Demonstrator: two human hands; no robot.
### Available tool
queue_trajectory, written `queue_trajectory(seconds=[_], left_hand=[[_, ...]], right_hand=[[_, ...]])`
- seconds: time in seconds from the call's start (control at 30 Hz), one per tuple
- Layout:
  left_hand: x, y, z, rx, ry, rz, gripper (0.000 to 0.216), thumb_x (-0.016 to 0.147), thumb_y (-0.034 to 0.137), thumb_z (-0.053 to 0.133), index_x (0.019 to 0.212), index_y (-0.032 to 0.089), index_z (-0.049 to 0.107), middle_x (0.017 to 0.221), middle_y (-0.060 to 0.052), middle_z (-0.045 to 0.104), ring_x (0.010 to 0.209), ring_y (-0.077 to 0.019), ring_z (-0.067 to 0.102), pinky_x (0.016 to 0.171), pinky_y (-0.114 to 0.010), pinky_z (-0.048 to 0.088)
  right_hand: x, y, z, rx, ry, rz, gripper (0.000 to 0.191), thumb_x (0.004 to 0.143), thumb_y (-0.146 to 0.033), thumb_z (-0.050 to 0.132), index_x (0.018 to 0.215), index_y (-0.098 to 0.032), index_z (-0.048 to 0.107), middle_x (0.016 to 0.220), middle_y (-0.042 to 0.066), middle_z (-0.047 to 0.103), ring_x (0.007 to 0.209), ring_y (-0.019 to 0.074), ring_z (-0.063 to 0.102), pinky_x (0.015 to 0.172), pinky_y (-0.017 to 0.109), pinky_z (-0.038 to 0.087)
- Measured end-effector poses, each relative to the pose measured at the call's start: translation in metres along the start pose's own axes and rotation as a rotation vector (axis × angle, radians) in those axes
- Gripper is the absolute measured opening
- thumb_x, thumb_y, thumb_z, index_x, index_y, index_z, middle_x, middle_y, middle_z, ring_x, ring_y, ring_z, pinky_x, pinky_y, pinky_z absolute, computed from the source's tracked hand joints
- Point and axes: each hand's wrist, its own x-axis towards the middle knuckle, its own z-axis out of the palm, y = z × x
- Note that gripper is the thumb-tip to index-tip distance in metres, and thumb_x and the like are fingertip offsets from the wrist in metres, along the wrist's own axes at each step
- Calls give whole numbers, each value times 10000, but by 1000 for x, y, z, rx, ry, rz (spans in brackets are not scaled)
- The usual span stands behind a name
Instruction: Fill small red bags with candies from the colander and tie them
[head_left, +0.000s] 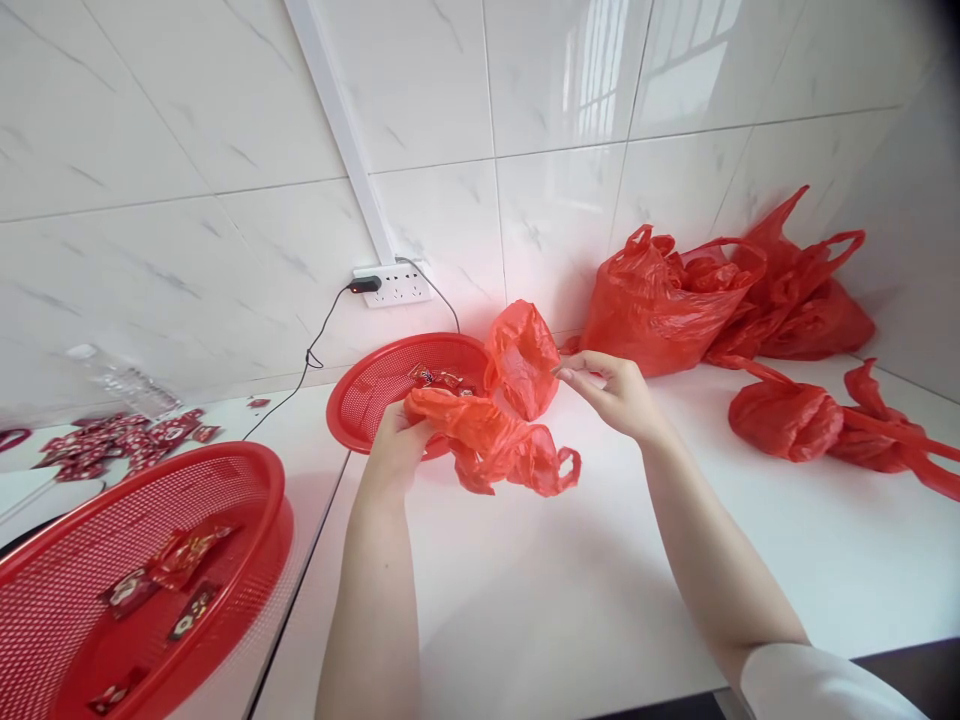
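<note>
My left hand (pixel 396 440) is closed on a thin red plastic bag (pixel 491 440), gripping it at its left side. The bag hangs crumpled above the white table, a handle loop dangling at its right end. Fingers pinched, my right hand (pixel 616 392) holds the edge of a puffed-out red plastic part (pixel 523 360); whether it belongs to the same bag I cannot tell. Just behind the left hand stands a round red mesh basket (pixel 360 390) with several small wrapped packets (pixel 442 380) in it, partly hidden by the bag.
A larger red basket (pixel 251 480) with several packets stands at front left. Beyond it lie a heap of red packets (pixel 112 440) and a clear bottle (pixel 127 382). Full red bags (pixel 660 300) line the right wall side; smaller tied bags (pixel 787 415) lie nearer. A cable (pixel 309 358) runs from a socket strip.
</note>
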Motion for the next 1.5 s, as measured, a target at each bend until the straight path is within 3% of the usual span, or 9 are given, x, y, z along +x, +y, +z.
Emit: queue_trajectory(seconds=[0.23, 0.33, 0.53, 0.77, 0.83, 0.93, 1.1, 1.3, 1.5], left_hand=[[8, -9, -3, -225, 132, -59, 214, 538, 227, 796, 691, 163, 662, 655, 3, 639, 595, -141, 593, 548, -246, 444], [10, -11, 0, -345, 150, -81, 288, 552, 250, 790, 804, 171, 676, 767, -14, 678, 690, -173, 633, 570, -256, 476], [13, -16, 6, -503, 75, -273, 236, 591, 148, 647, 826, 173, 661, 818, -27, 672, 732, -182, 632, 615, -285, 507], [-11, 11, 0, -77, 274, 581, 326, 661, 96, 558, 932, 209, 700, 1075, -45, 660, 1087, -202, 580, 958, -323, 450], [-27, 23, 7, 94, 106, 707, 251, 748, 142, 563, 937, 208, 713, 985, -52, 680, 980, -209, 618, 901, -337, 480], [-46, 29, 28, 391, -233, 491, 213, 847, 180, 528, 910, 199, 730, 883, -61, 706, 856, -213, 653, 770, -317, 512], [-39, 1, 62, 592, -289, 148, 264, 873, 194, 421, 883, 228, 683, 716, -10, 655, 644, -178, 607, 601, -279, 443], [-23, -39, 66, 649, -576, -144, 198, 816, 246, 468, 655, 220, 580, 608, -20, 644, 555, -199, 585, 507, -287, 379], [-30, -50, 72, 707, -571, 274, 171, 813, 256, 517, 816, 222, 685, 973, -85, 665, 923, -258, 610, 765, -344, 462]], right_hand=[[-15, -51, -8, 180, -372, -23, 178, 876, -381, 606, 843, -229, 694, 1206, 56, 641, 1252, 267, 506, 991, 396, 417], [-14, -46, 2, 160, -515, 141, 168, 848, -329, 608, 962, -240, 694, 1068, 48, 688, 1047, 240, 624, 854, 357, 490], [-9, -26, 14, 285, -256, 341, 246, 791, -137, 430, 911, -208, 632, 904, 4, 681, 709, 144, 619, 615, 262, 471], [-8, -26, 4, -103, -225, 145, 349, 699, -43, 354, 771, -204, 656, 884, 1, 666, 828, 158, 592, 758, 276, 433], [-9, -29, 7, -112, -337, 84, 371, 693, -28, 352, 776, -205, 667, 899, 4, 675, 831, 155, 591, 756, 269, 428], [-10, -35, 14, -16, -421, 58, 354, 703, -21, 349, 800, -198, 640, 870, 3, 668, 774, 140, 571, 717, 257, 421], [-12, -39, 18, 185, -412, 100, 209, 716, -51, 346, 762, -200, 485, 715, -31, 546, 620, 118, 447, 596, 240, 364], [-9, -30, 9, 398, -448, 104, 157, 698, -66, 365, 702, -194, 456, 693, -31, 476, 639, 117, 434, 627, 250, 360], [-9, -24, 19, 659, -421, 192, 105, 691, -91, 433, 667, -191, 451, 642, -41, 424, 567, 104, 351, 536, 237, 275]])
